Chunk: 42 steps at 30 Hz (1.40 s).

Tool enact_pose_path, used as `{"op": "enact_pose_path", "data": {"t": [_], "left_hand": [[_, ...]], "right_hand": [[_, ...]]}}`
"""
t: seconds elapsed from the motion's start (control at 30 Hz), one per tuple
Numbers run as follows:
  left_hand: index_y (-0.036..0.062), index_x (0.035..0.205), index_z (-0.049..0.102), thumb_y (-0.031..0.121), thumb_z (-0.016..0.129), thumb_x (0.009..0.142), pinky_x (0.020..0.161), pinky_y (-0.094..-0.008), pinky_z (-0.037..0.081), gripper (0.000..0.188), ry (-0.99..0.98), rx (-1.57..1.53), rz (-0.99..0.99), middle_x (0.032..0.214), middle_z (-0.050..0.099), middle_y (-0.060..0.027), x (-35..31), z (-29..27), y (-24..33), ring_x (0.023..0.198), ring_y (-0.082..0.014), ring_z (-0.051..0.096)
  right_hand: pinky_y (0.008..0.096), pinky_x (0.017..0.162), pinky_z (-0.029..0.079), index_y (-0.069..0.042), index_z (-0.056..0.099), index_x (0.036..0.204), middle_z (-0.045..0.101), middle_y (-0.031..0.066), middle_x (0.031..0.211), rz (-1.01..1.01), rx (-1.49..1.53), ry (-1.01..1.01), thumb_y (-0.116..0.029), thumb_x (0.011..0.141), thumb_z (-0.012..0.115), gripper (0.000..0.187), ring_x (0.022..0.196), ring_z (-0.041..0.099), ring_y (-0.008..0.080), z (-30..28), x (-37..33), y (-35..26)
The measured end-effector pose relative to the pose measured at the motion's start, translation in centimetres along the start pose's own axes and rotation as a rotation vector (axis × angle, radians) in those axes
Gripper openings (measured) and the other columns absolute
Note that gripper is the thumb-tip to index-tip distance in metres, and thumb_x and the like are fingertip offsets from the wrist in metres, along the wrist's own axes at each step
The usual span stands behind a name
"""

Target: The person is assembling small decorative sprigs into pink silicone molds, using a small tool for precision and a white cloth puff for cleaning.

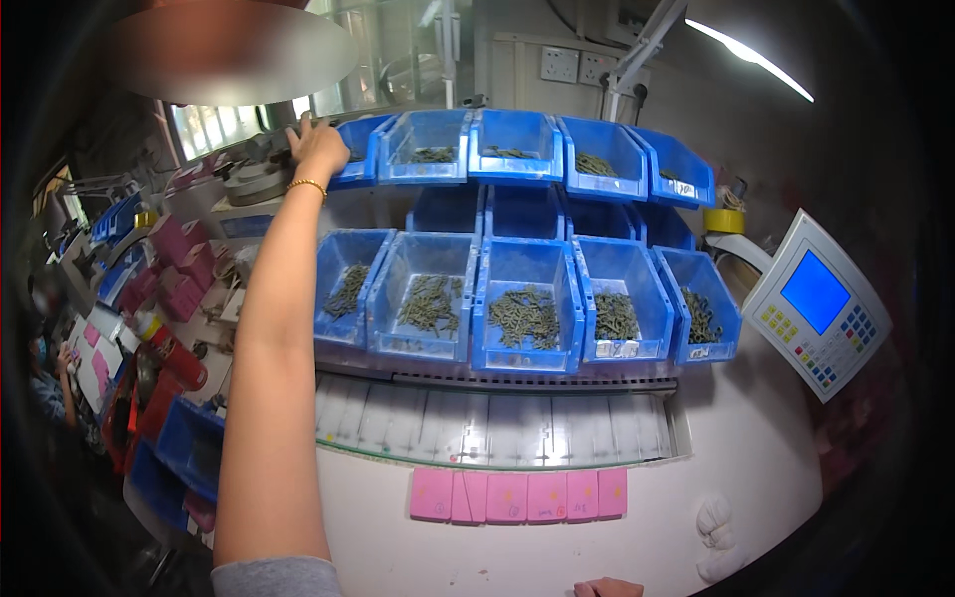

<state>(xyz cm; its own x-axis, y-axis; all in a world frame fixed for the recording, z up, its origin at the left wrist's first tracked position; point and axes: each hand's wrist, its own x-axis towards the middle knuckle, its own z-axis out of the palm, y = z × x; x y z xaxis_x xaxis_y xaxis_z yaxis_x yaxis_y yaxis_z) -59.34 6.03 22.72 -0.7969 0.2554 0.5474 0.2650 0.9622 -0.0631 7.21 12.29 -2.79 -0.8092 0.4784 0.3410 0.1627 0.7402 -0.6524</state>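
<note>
A person's left hand [318,151] stretches up to the far left, fingers spread and apparently holding nothing, just beside the top left bin [376,147]; whether it touches the rim, I cannot tell. The right hand [609,588] barely shows at the bottom edge, so its grip cannot be told. Blue bins rise in rows at the back of the white bench [448,557]: the five lower bins [418,346] hold small dark green pieces [525,316], and several upper ones hold thinner layers (those between the rows are in shadow). Nearer are a glass-covered strip [497,428] and six pink blocks [507,497] in a line, with a keypad [816,298] at right. Progress is hard to judge: the lower bins are stocked and the blocks lined up, while plenty of pieces lie in the bins and none shows in the left hand
</note>
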Motion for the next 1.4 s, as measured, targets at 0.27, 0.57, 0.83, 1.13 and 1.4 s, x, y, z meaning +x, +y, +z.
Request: {"op": "enact_pose_path", "data": {"t": [0.27, 0.57, 0.83, 1.13, 1.4], "left_hand": [[0.0142, 0.124, 0.067, 0.046, 0.054, 0.086, 0.112, -0.0565, 0.028, 0.051, -0.135, -0.078, -0.009, 0.134, 0.059, -0.0197, 8.6, 1.9, -5.5, 0.132, -0.0399, 0.048], [0.005, 0.118, 0.07, 0.02, 0.062, 0.096, 0.098, -0.0295, 0.046, 0.027, 0.553, -1.004, 0.155, 0.116, 0.071, -0.0108, -17.0, -6.1, -4.2, 0.109, -0.0186, 0.064], [-0.0003, 0.093, 0.071, 0.005, 0.065, 0.09, 0.081, -0.0276, 0.046, 0.008, -0.261, -1.414, 0.101, 0.097, 0.071, -0.0091, -48.8, -8.5, -0.2, 0.09, -0.0149, 0.061], [-0.0008, 0.092, 0.074, 0.011, 0.07, 0.09, 0.065, -0.0254, 0.048, 0.013, -0.514, -1.354, -0.112, 0.079, 0.068, -0.0065, -61.7, -6.0, -0.5, 0.072, -0.0116, 0.062], [-0.0001, 0.092, 0.076, 0.013, 0.069, 0.09, 0.062, -0.0245, 0.049, 0.015, -0.717, -1.401, -0.233, 0.077, 0.071, -0.0057, -59.6, -5.5, -2.1, 0.067, -0.0076, 0.061]], "right_hand": [[0.0369, 0.047, 0.045, -0.007, 0.069, 0.074, 0.062, 0.0099, 0.063, -0.029, -0.04, -0.103, -0.014, 0.081, 0.075, 0.012, 0.051, 0.059, 0.0258, -0.1, 0.0, 2.3], [0.0408, 0.1, 0.04, -0.003, 0.044, 0.136, 0.053, 0.0177, 0.124, 0.012, 0.068, 0.146, -0.012, 0.078, 0.074, 0.066, 0.115, 0.048, 0.0337, -0.9, 6.4, 5.7], [0.0444, 0.11, 0.032, -0.003, 0.033, 0.147, 0.047, 0.021, 0.131, -0.071, -0.014, -0.264, -0.03, 0.071, 0.078, 0.092, 0.121, 0.044, 0.0358, -3.5, 11.0, 8.0], [0.0448, 0.105, 0.035, 0.005, 0.038, 0.141, 0.048, 0.023, 0.127, -0.014, -0.161, -0.01, -0.034, 0.076, 0.078, 0.085, 0.118, 0.044, 0.0383, -4.4, 4.0, 8.4], [0.0458, 0.106, 0.033, 0.006, 0.03, 0.146, 0.047, 0.0242, 0.127, -0.022, -0.159, -0.025, -0.03, 0.08, 0.076, 0.088, 0.119, 0.042, 0.0392, -4.1, 2.8, 6.6]]}}
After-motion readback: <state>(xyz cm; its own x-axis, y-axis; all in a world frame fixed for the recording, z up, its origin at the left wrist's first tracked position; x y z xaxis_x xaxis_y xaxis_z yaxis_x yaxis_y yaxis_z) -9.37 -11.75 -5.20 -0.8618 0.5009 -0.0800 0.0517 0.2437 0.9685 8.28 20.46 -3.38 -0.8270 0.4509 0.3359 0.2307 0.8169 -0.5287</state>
